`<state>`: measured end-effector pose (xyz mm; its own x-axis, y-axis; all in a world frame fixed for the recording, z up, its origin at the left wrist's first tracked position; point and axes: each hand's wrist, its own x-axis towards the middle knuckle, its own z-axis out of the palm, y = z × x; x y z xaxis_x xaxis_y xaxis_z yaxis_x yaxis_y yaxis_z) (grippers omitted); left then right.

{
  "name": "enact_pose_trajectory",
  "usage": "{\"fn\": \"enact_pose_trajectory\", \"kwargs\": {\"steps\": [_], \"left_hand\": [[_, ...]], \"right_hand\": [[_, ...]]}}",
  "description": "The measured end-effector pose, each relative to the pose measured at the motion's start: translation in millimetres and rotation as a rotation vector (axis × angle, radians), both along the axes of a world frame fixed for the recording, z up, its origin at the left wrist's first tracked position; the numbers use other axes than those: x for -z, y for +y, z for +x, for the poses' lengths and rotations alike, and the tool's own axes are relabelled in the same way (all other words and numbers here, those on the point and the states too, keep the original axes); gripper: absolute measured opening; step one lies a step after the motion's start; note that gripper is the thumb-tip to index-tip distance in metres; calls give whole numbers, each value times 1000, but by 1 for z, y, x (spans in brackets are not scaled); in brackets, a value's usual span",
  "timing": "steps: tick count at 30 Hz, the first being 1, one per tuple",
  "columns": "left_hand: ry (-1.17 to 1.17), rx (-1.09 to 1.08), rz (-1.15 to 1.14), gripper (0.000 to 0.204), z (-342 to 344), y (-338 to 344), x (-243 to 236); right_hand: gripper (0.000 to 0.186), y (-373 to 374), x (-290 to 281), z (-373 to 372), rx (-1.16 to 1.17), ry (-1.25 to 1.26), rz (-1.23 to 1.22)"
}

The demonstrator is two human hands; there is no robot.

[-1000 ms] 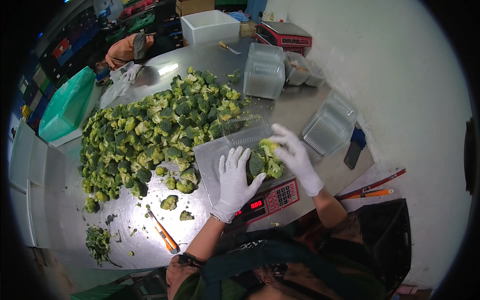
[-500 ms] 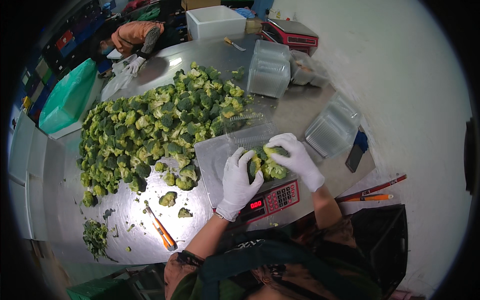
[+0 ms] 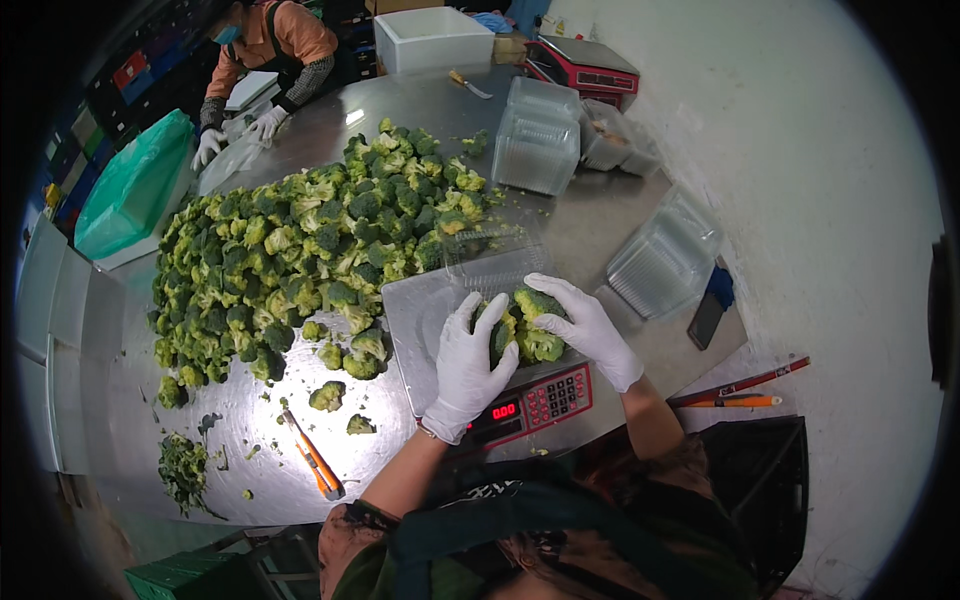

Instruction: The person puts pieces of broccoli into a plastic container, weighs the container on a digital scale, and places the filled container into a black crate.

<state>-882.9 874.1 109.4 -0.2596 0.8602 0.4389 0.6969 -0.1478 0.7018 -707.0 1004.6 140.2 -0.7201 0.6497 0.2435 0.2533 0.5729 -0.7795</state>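
White-gloved, my left hand (image 3: 468,360) curves its fingers round the left side of a cluster of broccoli florets (image 3: 540,343). My right hand (image 3: 588,330), also gloved, cups the same cluster from the right and above. Beneath both hands is a scale, its metal pan (image 3: 408,310) partly covered and its red keypad panel (image 3: 560,396) facing me. A clear plastic box (image 3: 492,255) rests at the pan's far side, lid part tilted toward the broccoli pile; its lower part is hidden by the hands and florets.
A large heap of broccoli florets (image 3: 270,250) spreads to the left. An orange utility knife (image 3: 316,458) lies near the front edge. Stacked clear boxes (image 3: 538,140) and more clear boxes (image 3: 668,250) stand right, beside a phone (image 3: 706,320). Across the table, a co-worker's gloved hand (image 3: 268,124) touches plastic film.
Both my hands keep hold of the florets, with only small finger shifts. My view has moved slightly. The co-worker has straightened up, and both of that person's gloved hands now show.
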Motion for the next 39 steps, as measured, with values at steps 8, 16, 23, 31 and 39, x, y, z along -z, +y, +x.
{"fn": "enact_pose_trajectory", "kwargs": {"steps": [8, 16, 23, 31, 39], "left_hand": [[510, 20, -25, 59, 21, -4, -19], [411, 75, 6, 21, 23, 3, -7], [329, 131, 60, 14, 13, 6, 2], [290, 81, 11, 54, 11, 3, -16], [-42, -263, 85, 47, -88, -91, 9]], "right_hand": [[43, 20, 3, 6, 151, 386, -550], [44, 13, 19, 2, 153, 271, -295], [45, -19, 28, -7, 82, -3, 308], [61, 11, 18, 18, -70, -72, 91], [58, 6, 14, 78, 403, 546, -437]]}}
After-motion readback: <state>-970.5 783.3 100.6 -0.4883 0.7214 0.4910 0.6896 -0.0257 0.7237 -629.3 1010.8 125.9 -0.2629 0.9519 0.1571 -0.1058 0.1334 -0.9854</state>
